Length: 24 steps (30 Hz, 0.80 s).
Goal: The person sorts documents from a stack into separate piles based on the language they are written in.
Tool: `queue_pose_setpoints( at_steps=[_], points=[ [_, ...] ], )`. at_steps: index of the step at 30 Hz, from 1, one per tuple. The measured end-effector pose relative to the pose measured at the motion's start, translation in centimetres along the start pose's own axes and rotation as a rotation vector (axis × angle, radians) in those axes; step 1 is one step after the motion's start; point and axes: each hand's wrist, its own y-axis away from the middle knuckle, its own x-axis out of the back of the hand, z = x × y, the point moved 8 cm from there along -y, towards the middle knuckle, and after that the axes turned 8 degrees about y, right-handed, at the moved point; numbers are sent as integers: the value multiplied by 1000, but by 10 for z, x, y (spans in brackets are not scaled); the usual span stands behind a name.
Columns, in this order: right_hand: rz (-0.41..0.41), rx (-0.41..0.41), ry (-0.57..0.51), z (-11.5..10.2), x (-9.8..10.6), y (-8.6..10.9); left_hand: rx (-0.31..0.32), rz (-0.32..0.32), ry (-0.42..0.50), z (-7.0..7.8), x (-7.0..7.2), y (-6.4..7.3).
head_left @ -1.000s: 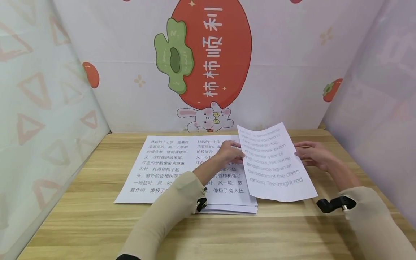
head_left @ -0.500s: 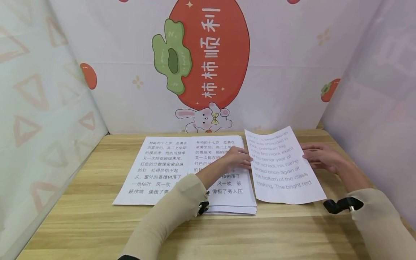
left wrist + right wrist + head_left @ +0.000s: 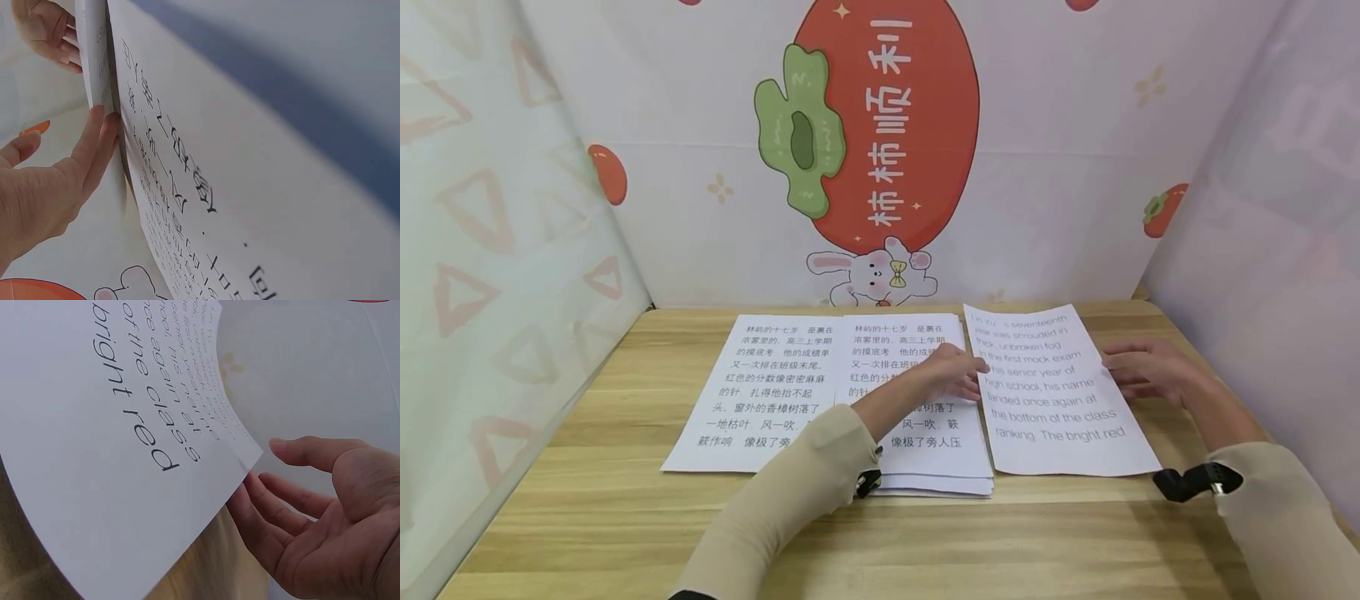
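A white sheet of paper [image 3: 1045,400] printed in English lies at the right of the table, its right edge slightly raised in the right wrist view. My left hand [image 3: 951,371] is at its left edge; in the left wrist view the fingers [image 3: 90,140] are fairly straight, tips at the edge, thumb apart. On the other side, my right hand [image 3: 1153,371] has its fingertips [image 3: 240,494] under the right edge, with the thumb held away. Beneath the left forearm lies a stack of Chinese-printed paper [image 3: 925,458], partly hidden by that arm.
Another Chinese-printed sheet [image 3: 722,417] lies left of the stack, their edges meeting. The wooden table [image 3: 587,517] ends at a patterned back cloth [image 3: 1045,208] with a persimmon and a rabbit. Cloth walls stand at both sides.
The English sheet has shifted right and lowered toward the table beside the stack. Both hands moved right with it, and the right thumb and fingers now stand a little off the edge.
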Motion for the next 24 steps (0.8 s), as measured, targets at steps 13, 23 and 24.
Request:
queue_pose_setpoints(
  at_steps=[13, 23, 24],
  points=[
    [71, 4, 56, 3, 0, 3, -17, -38, -59, 1, 0, 5],
    [214, 60, 126, -21, -3, 14, -115, -69, -211, 7, 5, 13],
    [213, 79, 125, -27, -7, 15, -128, -77, -230, 8, 6, 15]
  ],
)
